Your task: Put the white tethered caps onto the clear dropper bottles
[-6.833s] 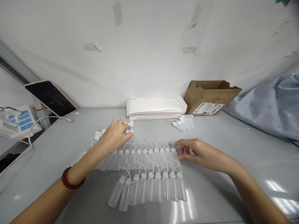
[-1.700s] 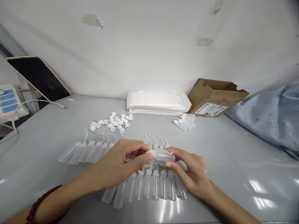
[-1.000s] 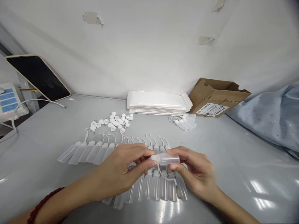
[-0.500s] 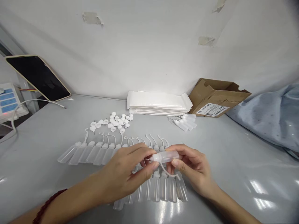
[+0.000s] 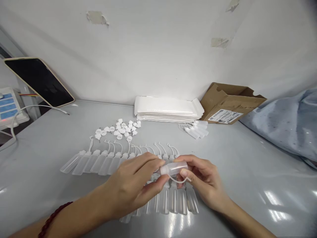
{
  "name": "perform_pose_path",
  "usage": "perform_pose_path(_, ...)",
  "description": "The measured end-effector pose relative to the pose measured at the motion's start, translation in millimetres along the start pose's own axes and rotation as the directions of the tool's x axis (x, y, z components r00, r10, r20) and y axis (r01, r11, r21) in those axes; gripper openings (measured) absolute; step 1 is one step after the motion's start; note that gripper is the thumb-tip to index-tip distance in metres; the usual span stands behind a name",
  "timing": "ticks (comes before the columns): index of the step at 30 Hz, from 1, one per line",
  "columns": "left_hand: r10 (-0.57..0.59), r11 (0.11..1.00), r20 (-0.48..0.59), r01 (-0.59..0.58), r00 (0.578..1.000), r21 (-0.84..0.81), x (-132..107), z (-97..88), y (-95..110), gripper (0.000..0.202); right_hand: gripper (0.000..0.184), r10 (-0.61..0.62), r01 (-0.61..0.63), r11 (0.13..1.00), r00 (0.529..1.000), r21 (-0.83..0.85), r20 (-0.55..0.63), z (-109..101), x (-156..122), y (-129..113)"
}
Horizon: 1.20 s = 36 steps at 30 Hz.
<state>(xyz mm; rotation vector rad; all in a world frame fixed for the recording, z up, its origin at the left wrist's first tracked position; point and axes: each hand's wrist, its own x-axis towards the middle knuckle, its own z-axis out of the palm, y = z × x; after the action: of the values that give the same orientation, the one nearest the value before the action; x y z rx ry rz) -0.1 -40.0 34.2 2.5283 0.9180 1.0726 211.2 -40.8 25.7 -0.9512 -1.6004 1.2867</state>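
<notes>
In my right hand [image 5: 205, 180] is a small translucent squeeze bottle [image 5: 177, 167], lying nearly level between thumb and fingers. My left hand [image 5: 136, 180] has its thumb and fingertips around the white needle-tip cap [image 5: 163, 170] at the bottle's left end; the needle is mostly hidden by the fingers. A thin white strap [image 5: 179, 181] loops below the bottle. Under and behind my hands lie two rows of similar bottles, an upper row [image 5: 105, 163] with curved straps and a lower row [image 5: 173, 200], both partly covered.
Loose white needle-tip caps [image 5: 121, 130] are scattered behind the upper row. Farther back are a stack of white padded envelopes [image 5: 168, 107], several capped bottles [image 5: 196, 130] and an open cardboard box [image 5: 230, 102]. A phone [image 5: 41, 81] leans at left; grey-blue fabric [image 5: 287, 122] lies at right.
My left fingers have shifted along the cap, and the thumb sits lower. The bottle has turned a little, its strap swinging up closer to the bottle. My right hand keeps hold.
</notes>
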Motion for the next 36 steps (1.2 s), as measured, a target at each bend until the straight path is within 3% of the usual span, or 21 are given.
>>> perform_pose_path(5,0.066,0.997,-0.109,-0.061,0.992,0.053,-1,-0.8,-1,0.019,0.012,-0.026,0.026,1.000,1.000,-0.010,0.008,1,0,-2)
perform_pose_path(10,0.126,0.990,0.002,-0.126,0.992,0.065,0,-3.7,-1,0.026,0.012,-0.005,0.005,1.000,1.000,-0.004,0.016,2,0,-1)
perform_pose_path(13,0.138,0.986,-0.013,-0.136,0.990,0.094,1,-2.9,0,0.022,0.014,-0.002,0.003,1.000,1.000,-0.019,0.028,2,0,0)
perform_pose_path(15,0.058,0.998,-0.076,-0.060,0.995,-0.025,2,-3.0,3,0.019,0.014,-0.010,0.011,1.000,0.999,-0.017,0.047,2,0,0)
perform_pose_path(18,-0.200,0.953,-0.103,0.169,0.974,-0.252,4,-5.3,9,0.015,0.012,-0.028,0.028,1.000,0.999,-0.005,0.033,3,-1,-1)
perform_pose_path(21,-0.435,0.833,-0.001,0.402,0.900,-0.379,7,-7.3,11,0.015,0.013,-0.027,0.027,1.000,1.000,0.003,0.003,3,0,0)
perform_pose_path(24,-0.577,0.702,0.120,0.565,0.808,-0.433,9,-8.4,6,0.015,0.013,0.007,-0.009,1.000,0.998,-0.026,-0.059,-3,4,4)
perform_pose_path(27,-0.664,0.634,0.143,0.654,0.734,-0.413,10,-10.7,-3,0.020,0.019,0.035,-0.069,0.988,0.971,-0.135,-0.235,-16,13,10)
perform_pose_path(29,-0.695,0.631,0.110,0.676,0.710,-0.380,11,-13.3,-9,0.025,0.026,0.030,-0.140,0.945,0.936,-0.294,-0.351,-29,20,16)
perform_pose_path(31,-0.714,0.640,0.067,0.689,0.696,-0.339,11,-16.2,-14,0.026,0.032,0.009,-0.251,0.817,0.906,-0.519,-0.423,-43,26,23)
perform_pose_path(34,-0.727,0.670,-0.011,0.706,0.687,-0.230,13,-20.5,-25,0.026,0.031,-0.034,-0.320,0.684,0.883,-0.655,-0.468,-58,31,31)
perform_pose_path(36,-0.707,0.707,-0.056,0.702,0.705,-0.084,14,-23.1,-36,0.025,0.028,-0.053,-0.343,0.616,0.880,-0.709,-0.471,-64,32,34)
